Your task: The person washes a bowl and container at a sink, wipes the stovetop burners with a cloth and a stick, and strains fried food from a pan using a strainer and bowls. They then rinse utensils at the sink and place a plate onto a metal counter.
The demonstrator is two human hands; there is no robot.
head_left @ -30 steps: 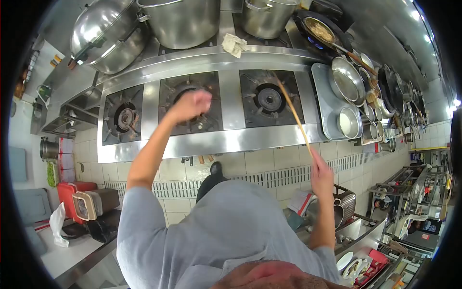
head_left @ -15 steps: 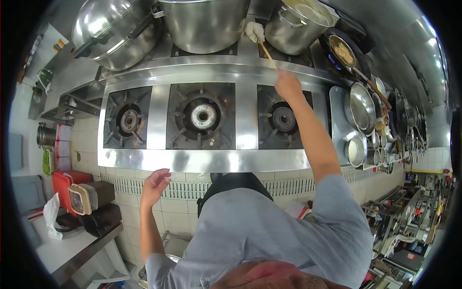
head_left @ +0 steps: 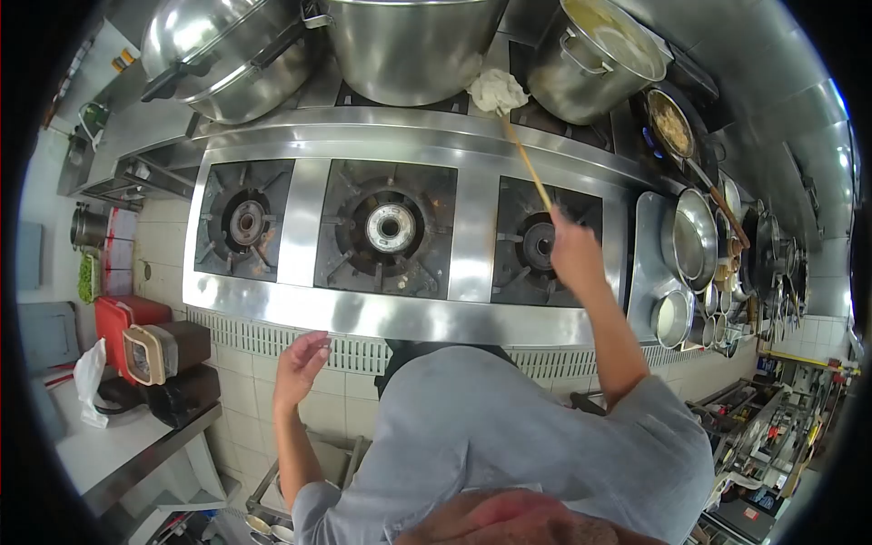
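Observation:
My right hand (head_left: 576, 252) is closed around the wooden handle of a small mop (head_left: 527, 162). Its white, bunched head rests on the steel between the big stockpot (head_left: 409, 50) and a smaller pot (head_left: 595, 68) with pale contents. Beneath that hand is the right burner of the steel stove (head_left: 386, 313). My left hand (head_left: 302, 365) hangs in front of the stove's front edge, fingers loosely curved and apart, holding nothing.
A lidded steel pot (head_left: 227, 64) stands at the back left. A frying pan (head_left: 672, 123) with food sits over a blue flame at the right. Bowls and ladles crowd a tray (head_left: 647, 259). A red container (head_left: 127, 318) stands on the left counter.
My right hand has come back toward me and slightly right, its grip farther from the mop head. More of the handle shows. The whole view has shifted a little.

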